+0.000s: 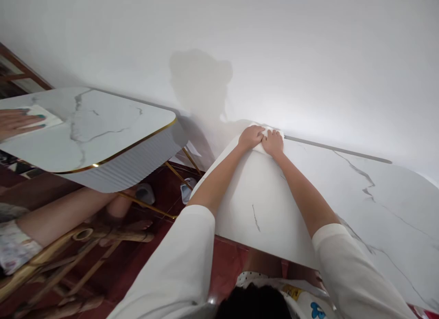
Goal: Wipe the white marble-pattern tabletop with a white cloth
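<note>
Both my arms stretch out over a white marble-patterned tabletop [254,191]. At its far edge by the wall, a white cloth [259,148] lies bunched under my hands. My left hand [251,137] presses on the cloth's left side, its fingers bent over it. Close beside it, my right hand [273,143] grips the cloth with curled fingers. The two hands touch or nearly touch. The hands partly cover the cloth.
On the left stands a second marble-patterned table [113,127] with a gold rim. Another person's hand [20,122] rests on a white cloth [51,117] there. A bamboo chair [75,259] and the person's legs are below. The white wall [308,58] borders both tables.
</note>
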`<act>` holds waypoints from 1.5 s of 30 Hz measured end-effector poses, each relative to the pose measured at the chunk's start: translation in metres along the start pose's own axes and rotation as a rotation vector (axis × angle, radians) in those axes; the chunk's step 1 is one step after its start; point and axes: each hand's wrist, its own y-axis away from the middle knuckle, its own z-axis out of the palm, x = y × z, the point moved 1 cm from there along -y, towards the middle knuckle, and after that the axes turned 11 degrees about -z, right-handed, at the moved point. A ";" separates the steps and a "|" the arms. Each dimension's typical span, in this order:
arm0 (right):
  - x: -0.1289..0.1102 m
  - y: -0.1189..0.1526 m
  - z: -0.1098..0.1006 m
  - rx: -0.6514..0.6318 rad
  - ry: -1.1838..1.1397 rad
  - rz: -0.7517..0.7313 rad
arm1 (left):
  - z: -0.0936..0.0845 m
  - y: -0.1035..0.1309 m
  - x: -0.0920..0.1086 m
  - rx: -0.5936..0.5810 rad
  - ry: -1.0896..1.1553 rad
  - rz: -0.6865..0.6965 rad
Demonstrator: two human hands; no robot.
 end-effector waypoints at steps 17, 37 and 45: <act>-0.020 0.035 -0.001 0.041 0.048 -0.006 | -0.005 0.029 -0.005 -0.097 -0.073 0.142; -0.108 0.154 -0.023 0.018 0.048 -0.030 | -0.062 0.169 -0.002 -0.109 -0.114 0.168; -0.137 0.195 -0.036 -0.020 0.016 -0.055 | -0.081 0.219 0.000 -0.124 -0.153 0.159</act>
